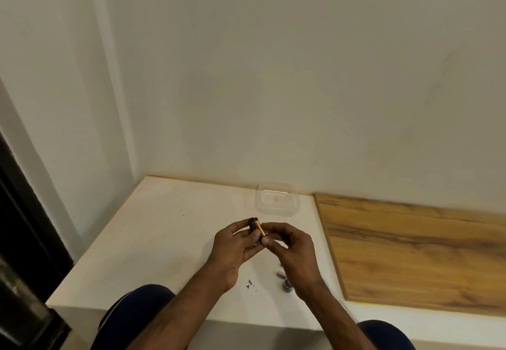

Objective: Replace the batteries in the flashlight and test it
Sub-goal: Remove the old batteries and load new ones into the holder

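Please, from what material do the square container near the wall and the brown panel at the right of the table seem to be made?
The container looks like clear plastic, slightly glossy: the white table shows through its walls and its rim is rounded. The brown panel looks like wood or wood-look laminate, with a matte finish: dark grain lines run along it, though the picture cannot settle which.

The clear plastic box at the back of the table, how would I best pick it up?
The clear plastic box sits upright and open on the white table, near the wall. Probably best to come from above and from the near side, pinching one side wall over the rim, since the wall behind leaves little room there. It looks empty, so likely light.
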